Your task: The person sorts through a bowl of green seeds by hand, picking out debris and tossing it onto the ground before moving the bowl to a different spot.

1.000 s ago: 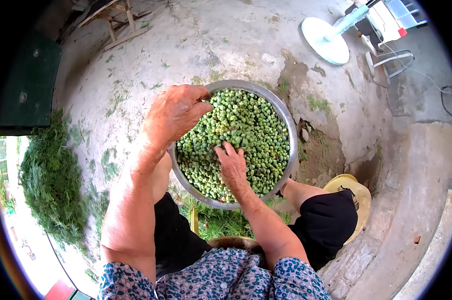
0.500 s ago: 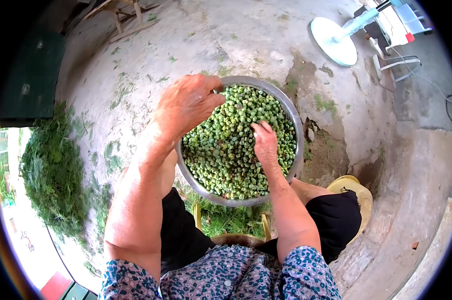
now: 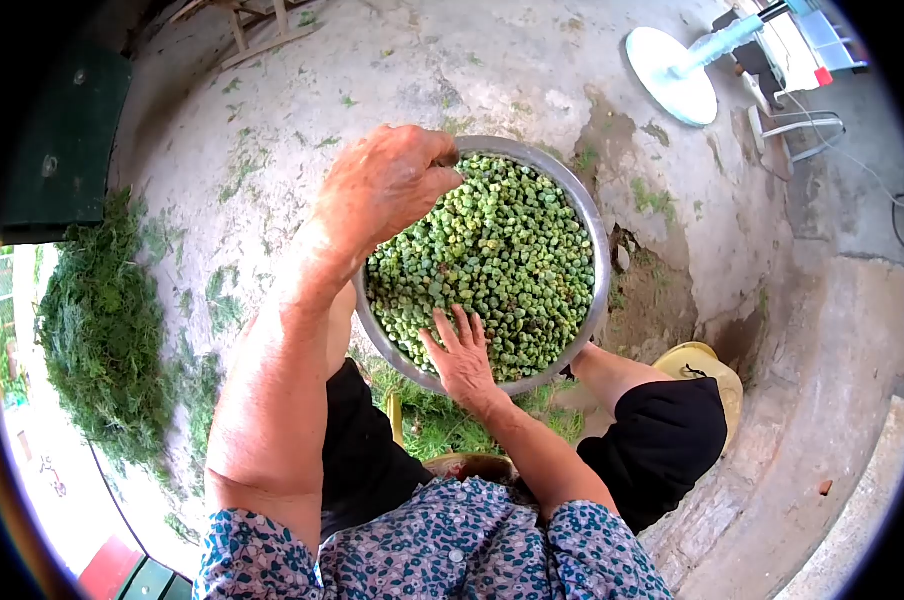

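so the round steel bowl (image 3: 599, 262) of small green pods (image 3: 502, 240) sits dead centre; left hand (image 3: 384, 188) curled tight on its far-left rim; right hand (image 3: 462, 352) is nearer, at the near edge, flat with fingers spread wide; the pods lie beyond it

The person wears a short-sleeved blouse (image 3: 442, 555) of dark blue cloth printed with small teal, white and pink flowers, its sleeves ending above the elbows. Below them both arms are bare down to the left hand (image 3: 387, 190) and right hand (image 3: 462, 355). The thighs are covered by black cloth shorts (image 3: 662, 440) that end at the bare knees
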Motion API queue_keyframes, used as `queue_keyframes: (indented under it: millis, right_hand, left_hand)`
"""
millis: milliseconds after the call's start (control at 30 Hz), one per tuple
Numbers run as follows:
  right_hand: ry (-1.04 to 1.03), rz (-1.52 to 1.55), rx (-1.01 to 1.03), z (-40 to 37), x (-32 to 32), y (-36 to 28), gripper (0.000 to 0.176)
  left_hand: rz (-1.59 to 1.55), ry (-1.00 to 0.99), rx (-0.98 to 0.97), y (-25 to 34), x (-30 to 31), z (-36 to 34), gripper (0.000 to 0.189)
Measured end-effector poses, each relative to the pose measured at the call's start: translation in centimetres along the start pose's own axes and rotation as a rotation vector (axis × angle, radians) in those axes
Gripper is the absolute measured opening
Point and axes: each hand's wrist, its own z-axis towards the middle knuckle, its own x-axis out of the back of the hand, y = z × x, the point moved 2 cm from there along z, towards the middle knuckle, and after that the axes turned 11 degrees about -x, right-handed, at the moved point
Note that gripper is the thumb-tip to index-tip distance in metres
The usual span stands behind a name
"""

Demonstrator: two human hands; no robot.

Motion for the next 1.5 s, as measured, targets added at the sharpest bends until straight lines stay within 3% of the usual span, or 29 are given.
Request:
queue_keyframes:
  millis: [167, 267, 467, 567, 867, 1300, 1500]
  right_hand:
    - [0.026, -0.003, 0.094, 3.4, 0.7, 0.9, 0.046]
    - [0.146, -0.02, 0.11, 5.0, 0.6, 1.6, 0.048]
    - [0.372, 0.043, -0.127, 8.0, 1.4, 2.9, 0.031]
    - [0.421, 0.071, -0.085, 9.6, 2.6, 2.7, 0.029]
    - [0.219, -0.056, -0.017, 16.0, 4.2, 3.3, 0.033]
    - [0.286, -0.054, -0.178, 13.4, 5.1, 9.3, 0.036]
    - [0.348, 0.184, -0.286, 12.0, 5.4, 12.2, 0.04]
  left_hand:
    - [0.005, 0.022, -0.026, -0.3, 0.0, 0.0, 0.026]
    - [0.006, 0.0, -0.023, 0.0, 0.2, 0.1, 0.027]
    - [0.013, 0.005, -0.013, -0.1, 0.2, 0.1, 0.028]
    - [-0.017, 0.006, 0.015, -0.1, 0.5, 0.1, 0.028]
    - [-0.041, -0.026, 0.072, 0.0, 1.0, 0.5, 0.027]
    - [-0.031, 0.037, 0.05, -0.3, 1.0, 0.3, 0.027]
    - [-0.048, 0.051, 0.005, -0.8, 0.9, 0.3, 0.027]
